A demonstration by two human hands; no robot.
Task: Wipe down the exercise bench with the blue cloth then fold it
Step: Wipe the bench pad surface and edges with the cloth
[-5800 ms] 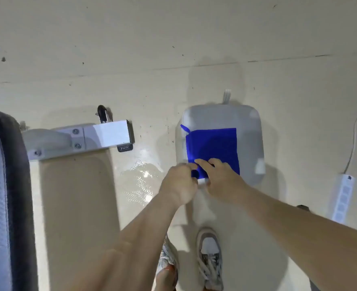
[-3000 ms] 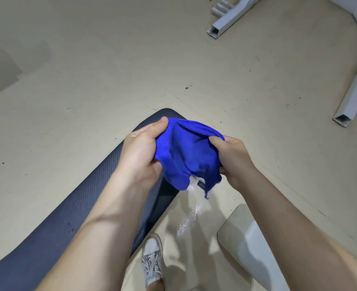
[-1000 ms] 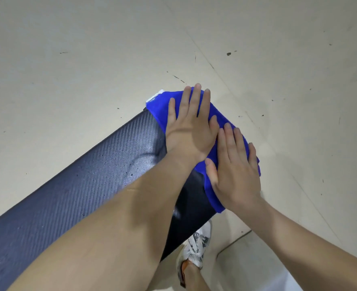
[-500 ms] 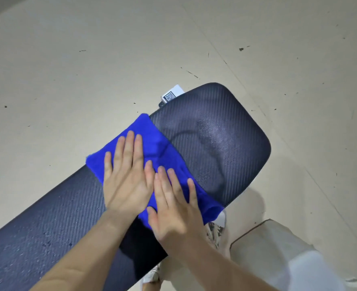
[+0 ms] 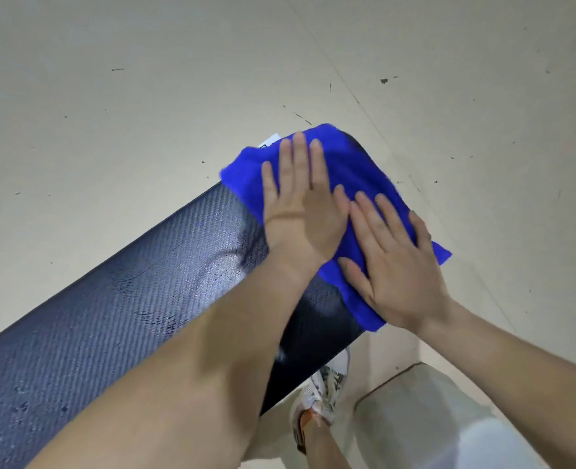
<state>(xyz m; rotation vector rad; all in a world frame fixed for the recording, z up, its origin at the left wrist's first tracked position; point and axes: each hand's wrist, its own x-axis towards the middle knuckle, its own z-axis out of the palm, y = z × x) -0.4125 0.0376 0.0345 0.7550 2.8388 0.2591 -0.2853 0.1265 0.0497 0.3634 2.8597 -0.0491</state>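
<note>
Pale beige flooring fills most of the view, marked with small dark specks and a thin seam line running diagonally down the right side. Across it, from the lower left up toward the middle, stretches the exercise bench, a long dark pad with a fine woven texture. Part of its surface near the middle shines with a wet-looking sheen and scattered droplets.

At the far end of the bench lies the blue cloth, spread flat over the rounded tip of the pad so that its edges hang slightly past the sides. A small white tag peeks out just beyond the cloth's far left corner.

Both hands rest on top of the cloth. The left hand lies palm down with its fingers stretched out straight and close together, pointing away from the person, pressing the cloth against the pad. The right hand lies just beside it, almost touching, also palm down, with fingers extended and slightly spread over the near right part of the cloth. Neither hand grips the fabric; both are flat and open on it. The fingertips look a little blurred.

Bare forearms reach in from the bottom of the view. Below the bench, near the lower middle, a white sneaker with an orange detail stands on the floor. To its right sits a pale grey, flat-topped object; what it is cannot be told.
</note>
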